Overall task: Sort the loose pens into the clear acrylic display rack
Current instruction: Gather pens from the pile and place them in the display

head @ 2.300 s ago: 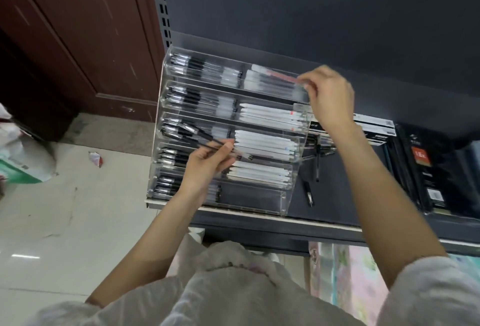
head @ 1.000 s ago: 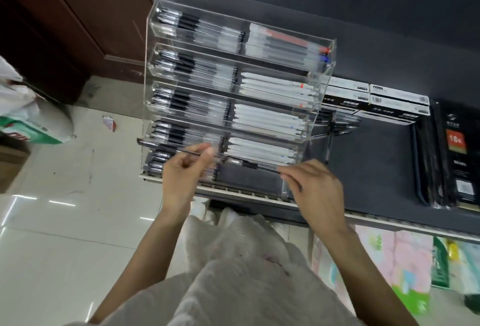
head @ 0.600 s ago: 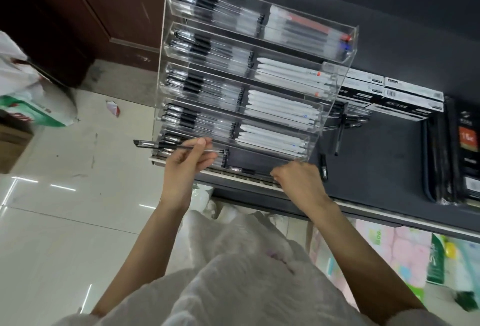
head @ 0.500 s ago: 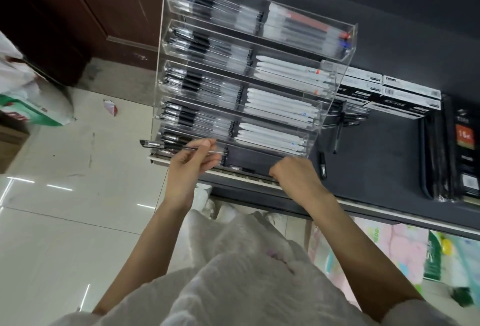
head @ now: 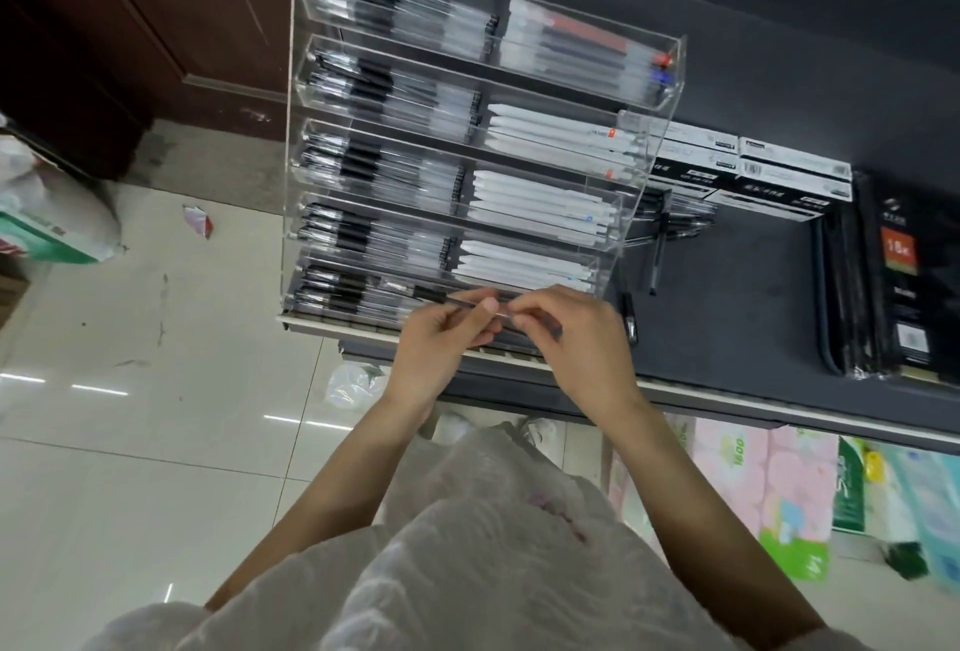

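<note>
The clear acrylic display rack (head: 667,79) stands on the dark shelf, five tiers high, with black-grip pens in its left bins and white pens on the right. My left hand (head: 441,338) and my right hand (head: 566,338) meet in front of the lowest tier. Both pinch a clear pen with a black grip (head: 441,296) that lies level between them, its tip pointing left. Several loose pens (head: 657,255) lie on the shelf to the right of the rack, one black pen (head: 629,318) close to my right hand.
White and black boxes (head: 769,172) sit behind the loose pens, and black packaged goods (head: 904,276) fill the shelf's right end. The shelf edge (head: 779,414) runs below my hands. A tiled floor with bags (head: 52,229) lies to the left.
My left hand has carried its pen to the right, and my right hand has come up from the shelf's front edge to grip the same pen's other end.
</note>
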{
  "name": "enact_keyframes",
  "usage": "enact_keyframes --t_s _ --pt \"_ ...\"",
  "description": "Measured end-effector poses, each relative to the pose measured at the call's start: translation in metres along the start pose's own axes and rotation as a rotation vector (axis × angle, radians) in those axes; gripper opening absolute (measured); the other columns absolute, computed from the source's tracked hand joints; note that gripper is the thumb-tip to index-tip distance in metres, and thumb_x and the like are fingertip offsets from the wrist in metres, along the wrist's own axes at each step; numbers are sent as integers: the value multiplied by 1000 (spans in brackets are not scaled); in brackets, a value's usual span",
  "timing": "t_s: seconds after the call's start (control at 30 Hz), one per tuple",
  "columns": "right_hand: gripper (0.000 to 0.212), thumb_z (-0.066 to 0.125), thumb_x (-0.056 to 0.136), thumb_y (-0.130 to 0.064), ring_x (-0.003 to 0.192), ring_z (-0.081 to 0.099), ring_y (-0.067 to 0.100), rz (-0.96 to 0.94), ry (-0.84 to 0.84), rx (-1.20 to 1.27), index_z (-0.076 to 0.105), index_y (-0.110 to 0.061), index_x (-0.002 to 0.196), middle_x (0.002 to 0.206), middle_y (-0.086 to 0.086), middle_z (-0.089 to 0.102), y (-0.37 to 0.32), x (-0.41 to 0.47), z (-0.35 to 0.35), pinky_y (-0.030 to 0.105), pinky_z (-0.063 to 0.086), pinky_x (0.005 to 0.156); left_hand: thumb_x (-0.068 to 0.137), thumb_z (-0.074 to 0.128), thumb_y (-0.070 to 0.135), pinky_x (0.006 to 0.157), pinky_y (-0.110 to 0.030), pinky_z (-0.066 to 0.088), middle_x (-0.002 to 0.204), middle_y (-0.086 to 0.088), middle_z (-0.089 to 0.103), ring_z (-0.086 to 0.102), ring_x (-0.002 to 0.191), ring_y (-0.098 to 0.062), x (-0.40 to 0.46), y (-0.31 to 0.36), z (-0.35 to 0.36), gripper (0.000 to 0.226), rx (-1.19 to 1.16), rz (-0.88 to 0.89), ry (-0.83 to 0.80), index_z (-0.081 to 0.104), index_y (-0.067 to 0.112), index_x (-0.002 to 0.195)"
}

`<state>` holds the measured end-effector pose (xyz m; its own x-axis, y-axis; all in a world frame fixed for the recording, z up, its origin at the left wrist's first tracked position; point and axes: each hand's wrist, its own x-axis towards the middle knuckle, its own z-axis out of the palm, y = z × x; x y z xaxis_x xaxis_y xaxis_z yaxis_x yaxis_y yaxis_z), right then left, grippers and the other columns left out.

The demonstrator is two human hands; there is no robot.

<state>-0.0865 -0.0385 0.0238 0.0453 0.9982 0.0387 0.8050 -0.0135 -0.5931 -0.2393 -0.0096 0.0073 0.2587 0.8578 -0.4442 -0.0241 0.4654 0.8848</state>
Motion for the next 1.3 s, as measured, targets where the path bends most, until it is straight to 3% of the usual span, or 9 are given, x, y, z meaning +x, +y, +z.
enact_keyframes --t_s 0.07,0.17,0.27,0.37,0.5,0.7,0.9,1.07,1.3 --pt "10 71 82 -15 65 60 7 -1 68 -60 73 -19 91 85 -6 70 11 -5 -9 33 55 61 91 62 22 77 -12 51 93 -3 72 68 79 -5 5 -3 -7 18 282 80 8 68 13 106" --pt "10 72 82 -13 65 60 5 15 136 -93 74 -20 90 86 -7 70 33 -17 -27 31 55 59 92 61 21 64 0 40 91 2 72 60 72 -1 11 -5 -30 19 740 312 168 68 13 108" --pt "9 71 83 -14 64 61 10 7 116 -130 74 -21 88 86 -9 69 45 -28 -39 29 52 53 91 60 9 66 -5 39 92 0 70 57 73 -7 15 -5 -49 17 883 507 255 68 9 106" --pt "12 76 77 -13 69 63 12 -64 87 -266 74 -23 83 82 -9 70 43 -28 -34 17 44 54 91 56 10 82 -15 40 97 -2 70 58 87 -17 23 -8 -52 19 978 644 172 68 9 105" --pt "15 83 66 -15 77 58 15 -154 3 -514 74 -24 74 68 -12 67 37 -23 -11 24 48 62 90 46 28 82 -32 49 92 2 72 61 93 -21 26 -13 -41 31 1176 684 -2 71 15 103" --pt "19 84 60 -12 75 46 17 -146 -173 -720 72 -23 70 52 -9 54 42 -19 11 29 46 64 87 34 43 74 -34 43 86 4 73 60 89 -23 26 -28 -27 48 1547 622 -101 73 18 100" --pt "21 73 68 -4 81 51 23 -174 -191 -757 75 -19 82 66 -5 64 45 -23 16 32 45 68 88 32 42 74 -35 35 90 7 71 59 88 -22 27 -32 -28 47 1586 636 -110 74 23 98" --pt "22 69 67 -4 82 51 21 -193 -166 -734 74 -19 82 74 -6 67 42 -30 21 29 44 70 87 34 42 72 -35 43 90 8 71 60 85 -21 26 -27 -27 46 1591 597 -141 74 23 97" --pt "23 67 77 1 88 59 21 -40 258 -355 74 -12 94 87 -2 72 49 -40 -26 31 52 76 83 65 26 77 -35 50 91 -2 72 62 87 -25 28 -31 -22 23 1480 593 -156 72 14 101"
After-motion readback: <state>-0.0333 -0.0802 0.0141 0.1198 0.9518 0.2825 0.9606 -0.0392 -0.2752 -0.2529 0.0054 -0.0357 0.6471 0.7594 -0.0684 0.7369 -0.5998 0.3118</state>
